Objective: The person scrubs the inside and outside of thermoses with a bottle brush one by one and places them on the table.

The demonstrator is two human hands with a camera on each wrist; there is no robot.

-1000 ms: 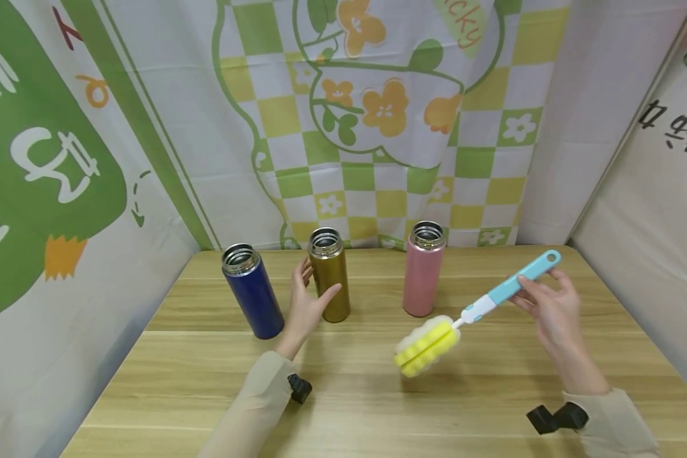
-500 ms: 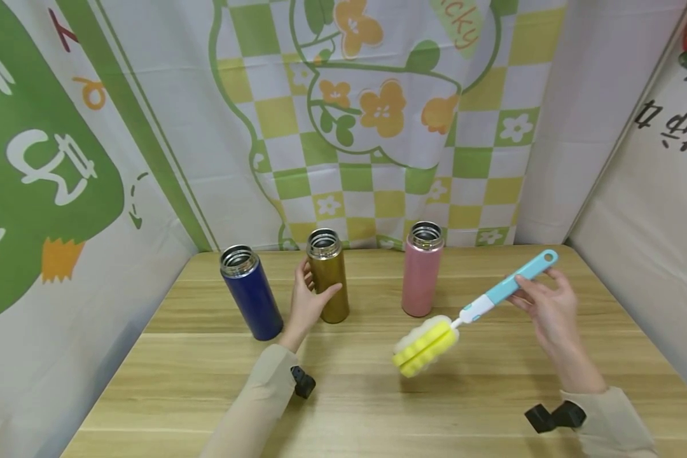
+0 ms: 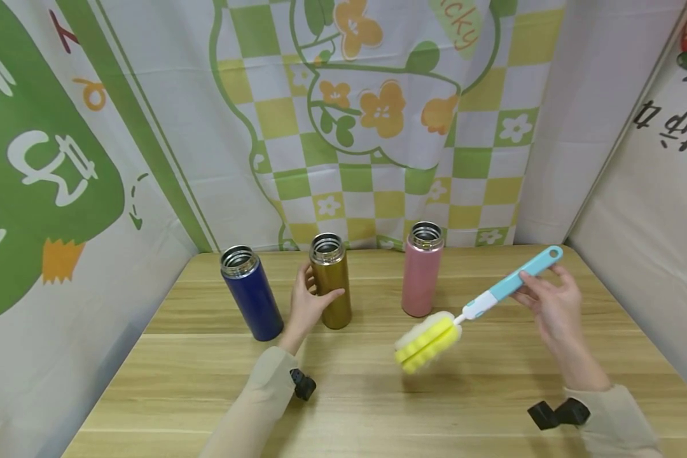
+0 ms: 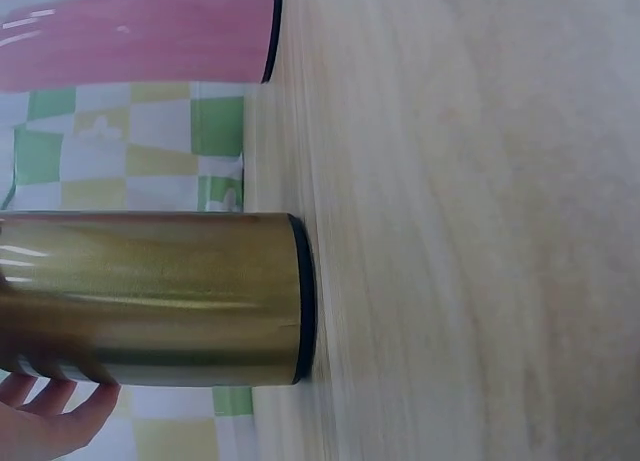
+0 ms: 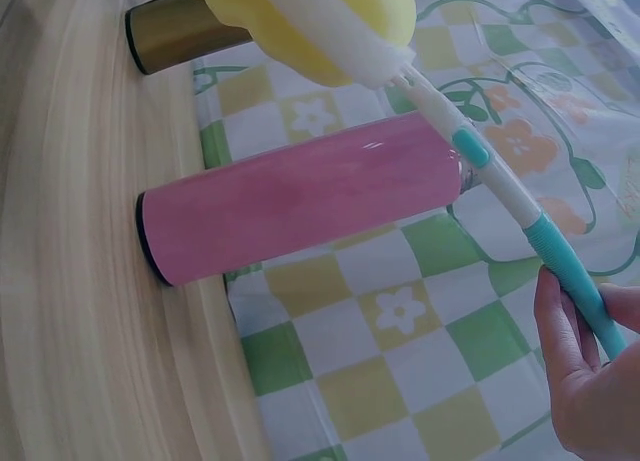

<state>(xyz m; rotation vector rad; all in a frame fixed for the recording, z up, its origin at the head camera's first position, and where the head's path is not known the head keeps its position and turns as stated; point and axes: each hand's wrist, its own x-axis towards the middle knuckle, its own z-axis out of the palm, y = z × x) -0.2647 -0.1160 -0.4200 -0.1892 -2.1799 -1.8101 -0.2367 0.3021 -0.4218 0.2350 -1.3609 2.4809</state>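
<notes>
My left hand (image 3: 307, 310) grips a gold thermos bottle (image 3: 332, 273) from its left side, thumb across the front and fingers round the back. The bottle stands upright without a lid, its steel mouth facing up. In the left wrist view, fingertips (image 4: 95, 406) touch the gold wall, and the dark base is at the tabletop. On the right, my right hand (image 3: 558, 312) holds a bottle brush (image 3: 481, 304) by its light-blue handle, thumb on top. Its yellow and white sponge head (image 3: 429, 342) slants down to the left, over the table in front of the pink bottle (image 3: 421, 280).
A lidless blue thermos bottle (image 3: 253, 299) stands left of my left hand, and the pink one is right of the gold. All share a wooden table (image 3: 355, 413). Behind it hangs a patterned cloth (image 3: 357, 197), with more printed cloth at both sides.
The gold bottle has come slightly nearer and to the right with my left hand, whose fingers now wrap it. The brush in my right hand has shifted slightly up and right.
</notes>
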